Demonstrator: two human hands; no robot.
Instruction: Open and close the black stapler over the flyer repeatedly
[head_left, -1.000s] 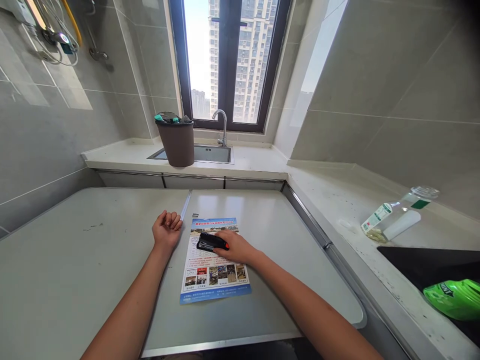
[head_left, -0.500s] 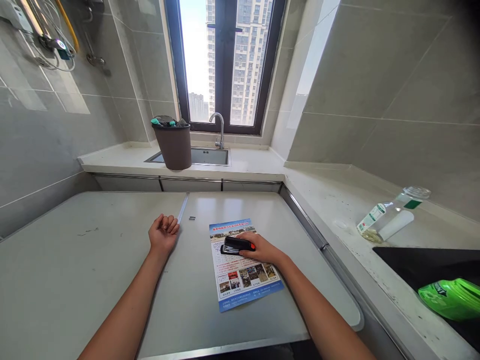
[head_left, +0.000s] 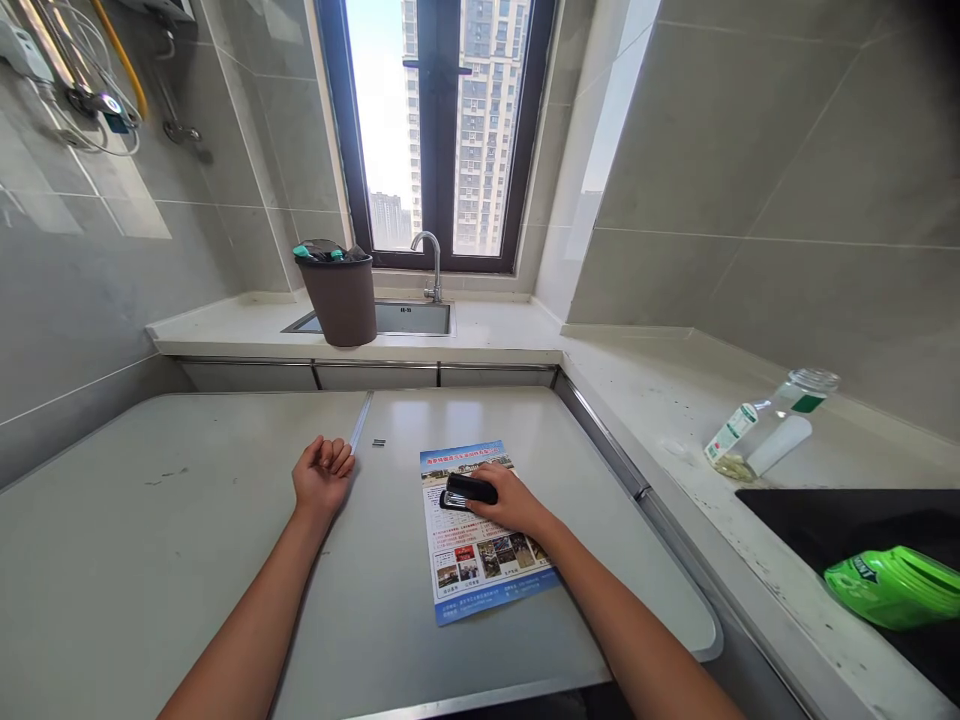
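My right hand (head_left: 510, 497) grips the back end of a black stapler (head_left: 469, 489), fingers wrapped round it. The stapler rests over a printed flyer (head_left: 491, 583) with blue borders and several small photos, and its front end points left. My left hand (head_left: 322, 473) lies on the table (head_left: 390, 560) with its back down and its fingers curled in; I see nothing in it. Just to the right of that hand, farther back, sits a small strip of staples (head_left: 379, 442).
A brown bin (head_left: 341, 300) stands at the edge of the steel sink (head_left: 412, 320), beside a tap (head_left: 436, 265). On the right counter (head_left: 675, 400) are a clear bottle (head_left: 772, 425) and a green plastic container (head_left: 892, 588) on a black surface.
My right hand has slid farther onto the stapler, and its red part no longer shows. The whole view has shifted slightly. My left hand keeps its place on the table.
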